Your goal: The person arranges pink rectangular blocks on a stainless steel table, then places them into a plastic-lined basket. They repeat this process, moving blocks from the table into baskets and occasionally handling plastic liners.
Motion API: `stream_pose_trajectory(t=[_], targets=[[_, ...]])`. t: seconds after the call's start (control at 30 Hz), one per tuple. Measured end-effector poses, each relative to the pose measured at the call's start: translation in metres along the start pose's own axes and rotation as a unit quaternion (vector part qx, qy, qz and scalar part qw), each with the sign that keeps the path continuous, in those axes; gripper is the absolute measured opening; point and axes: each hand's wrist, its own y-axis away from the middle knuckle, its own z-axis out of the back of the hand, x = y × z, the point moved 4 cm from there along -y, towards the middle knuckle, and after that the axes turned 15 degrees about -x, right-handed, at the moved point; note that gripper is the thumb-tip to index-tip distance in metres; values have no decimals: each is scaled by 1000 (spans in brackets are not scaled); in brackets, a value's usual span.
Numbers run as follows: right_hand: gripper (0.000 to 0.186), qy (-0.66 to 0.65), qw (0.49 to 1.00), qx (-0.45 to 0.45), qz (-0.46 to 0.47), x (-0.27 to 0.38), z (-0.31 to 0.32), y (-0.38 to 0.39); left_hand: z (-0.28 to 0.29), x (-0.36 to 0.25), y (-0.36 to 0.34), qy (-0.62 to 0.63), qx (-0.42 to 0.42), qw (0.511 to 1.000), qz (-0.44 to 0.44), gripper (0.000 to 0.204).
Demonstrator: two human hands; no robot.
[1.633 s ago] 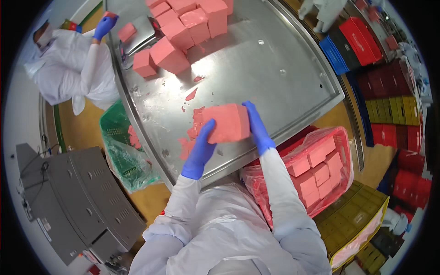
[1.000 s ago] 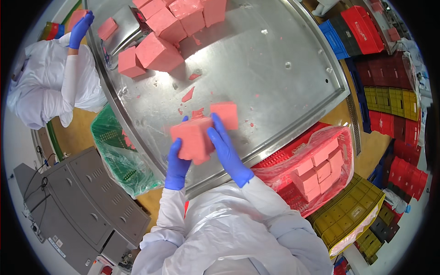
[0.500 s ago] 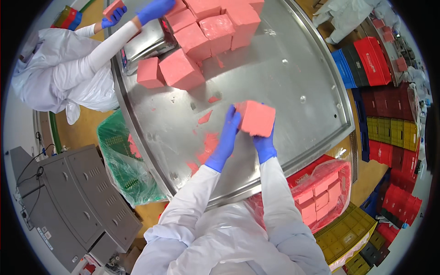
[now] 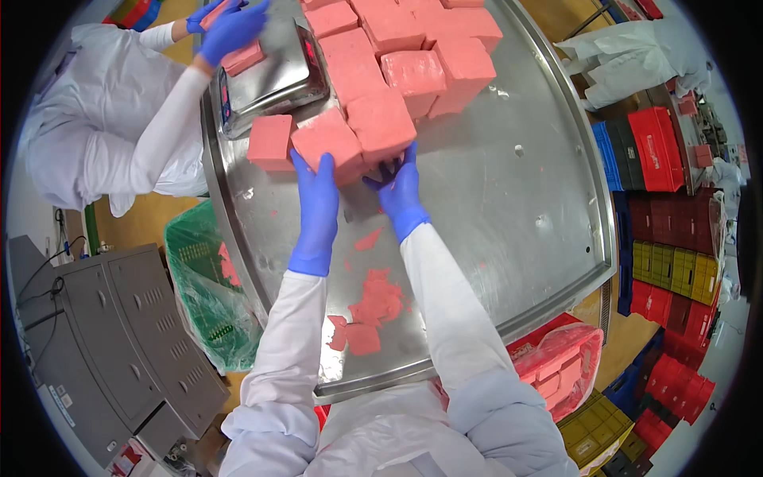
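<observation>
My left hand [image 4: 316, 211], in a blue glove, has its fingers stretched up against the front of a pink block [image 4: 324, 137]. My right hand [image 4: 401, 199], also gloved, is just below another pink block [image 4: 380, 121], with its fingers apart and bent; whether they touch a block is hard to see. Both blocks stand at the near edge of a stack of pink blocks [image 4: 389, 28] on the metal table [image 4: 493, 230]. A smaller pink block [image 4: 270, 139] sits to the left of my left hand.
Pink scraps [image 4: 377, 298] lie on the near part of the table. At the far left stands a scale [image 4: 274, 75], where a co-worker's gloved hands [image 4: 234, 32] handle pink pieces. A lined green crate [image 4: 208, 278] is left, a red crate [image 4: 592, 350] of blocks lower right.
Both hands have moved forward and left to the stack. The pink block I held between them now sits at its near edge, released. The co-worker's hands have come together above the scale.
</observation>
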Motion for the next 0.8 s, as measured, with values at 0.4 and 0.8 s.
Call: stream_pose_trajectory(t=[0.4,0.8], targets=[[17,533,714,169,421,-147,137,125,83,70,79,-4,47,983,176,49],[23,307,735,-425,430,75,551,372,26,50,453,-228,527,793,203,32]])
